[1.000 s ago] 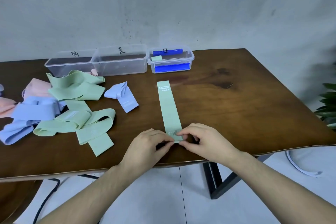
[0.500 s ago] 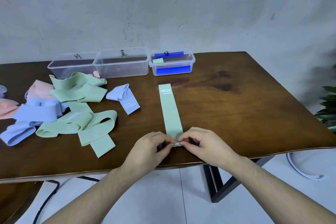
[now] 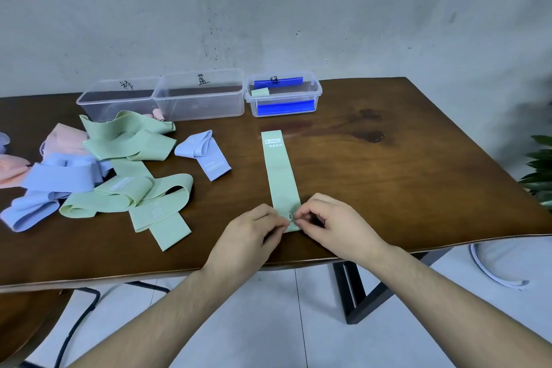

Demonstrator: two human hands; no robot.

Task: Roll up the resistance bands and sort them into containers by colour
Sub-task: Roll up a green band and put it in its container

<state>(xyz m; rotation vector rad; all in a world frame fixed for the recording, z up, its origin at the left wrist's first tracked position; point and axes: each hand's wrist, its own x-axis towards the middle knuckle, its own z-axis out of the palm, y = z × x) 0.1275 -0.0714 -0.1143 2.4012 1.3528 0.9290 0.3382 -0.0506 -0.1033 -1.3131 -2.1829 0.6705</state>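
Three clear plastic containers along the dark wooden desk's (image 3: 388, 182) far edge.
The blue-clipped right container (image 3: 283, 98) holds one rolled green band (image 3: 260, 92). Near the front edge, left hand (image 3: 248, 240) and right hand (image 3: 334, 225) pinch the near end of the flat pale-green resistance band (image 3: 280, 176).

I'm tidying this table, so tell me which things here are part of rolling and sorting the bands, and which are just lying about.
In the job: left hand, right hand, flat green band, loose bands, three containers.

Lying about: plant, white cable on the floor.
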